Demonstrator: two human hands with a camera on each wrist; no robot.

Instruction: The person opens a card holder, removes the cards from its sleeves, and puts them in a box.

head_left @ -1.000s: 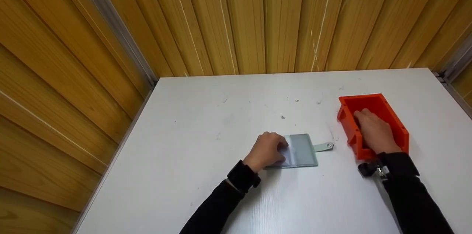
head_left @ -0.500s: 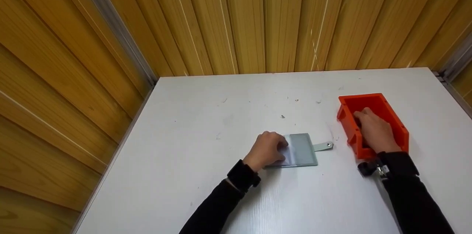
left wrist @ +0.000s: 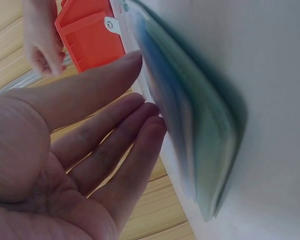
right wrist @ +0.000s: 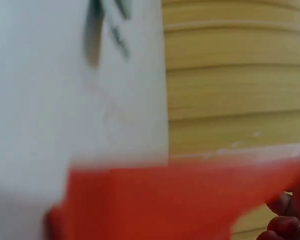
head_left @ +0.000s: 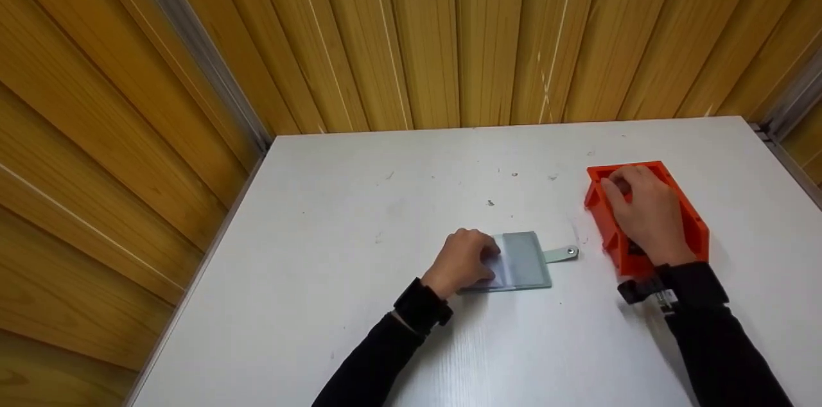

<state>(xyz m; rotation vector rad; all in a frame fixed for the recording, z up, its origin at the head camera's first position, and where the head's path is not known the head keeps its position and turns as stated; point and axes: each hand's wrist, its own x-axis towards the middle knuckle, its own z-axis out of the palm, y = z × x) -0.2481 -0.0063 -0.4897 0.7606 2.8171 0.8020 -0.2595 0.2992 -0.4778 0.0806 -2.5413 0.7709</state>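
Observation:
A pale green card holder (head_left: 530, 262) lies spread on the white table in the head view, its snap strap (head_left: 562, 254) pointing right. My left hand (head_left: 463, 260) rests on its left side. In the left wrist view, the thumb and fingertips (left wrist: 152, 127) touch the edges of its clear sleeves (left wrist: 172, 105). My right hand (head_left: 648, 214) is over the red plastic bin (head_left: 613, 237), its fingers curled near the far end. The bin wall (right wrist: 155, 205) hides most of that hand in the right wrist view; I cannot tell whether it holds anything.
Something dark (head_left: 636, 248) shows inside the bin near its front. The white table (head_left: 359, 253) meets a yellow wood-grain wall (head_left: 424, 34) at the back and another at the left.
My right hand has risen from inside the bin and shifted toward its far end. The left hand and card holder stay in place.

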